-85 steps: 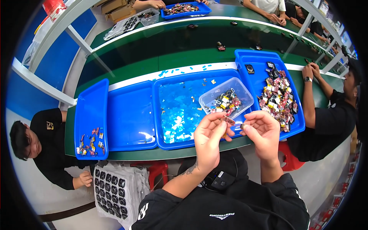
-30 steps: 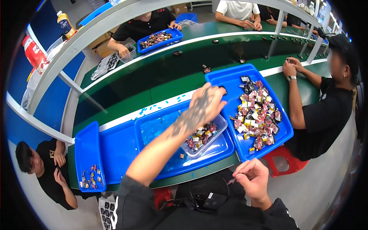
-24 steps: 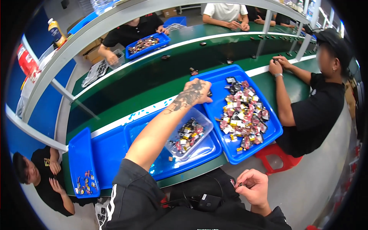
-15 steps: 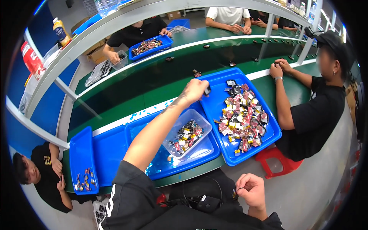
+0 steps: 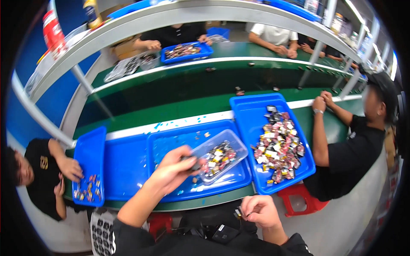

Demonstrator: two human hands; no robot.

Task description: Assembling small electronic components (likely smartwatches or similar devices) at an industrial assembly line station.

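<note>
My left hand [image 5: 171,170] is closed around a small dark part [image 5: 191,164], smeared by motion, beside a clear plastic box [image 5: 236,164]. Small electronic parts [image 5: 220,158], black, white, yellow and dark red, lie in that box. The box stands in a wide blue tray [image 5: 188,197]. My right hand [image 5: 264,211], low and near my body, has its fingertips pinched together. A small part with a white and yellow piece [image 5: 238,212] shows at these fingertips; its exact kind is too small to tell. To the right, a blue tray [image 5: 245,121] holds a heap of similar parts [image 5: 279,147].
A narrow blue tray [image 5: 91,147] with several parts stands at the left, a person's hand [image 5: 70,168] over it. A co-worker [image 5: 341,153] sits at the right by a red stool [image 5: 301,204]. A grey metal frame [image 5: 196,17] spans the green line, where small parts lie.
My left hand has come back from the far edge of the right tray to beside the clear box. My right hand has shifted slightly left. The left co-worker's hand has moved over the narrow tray.
</note>
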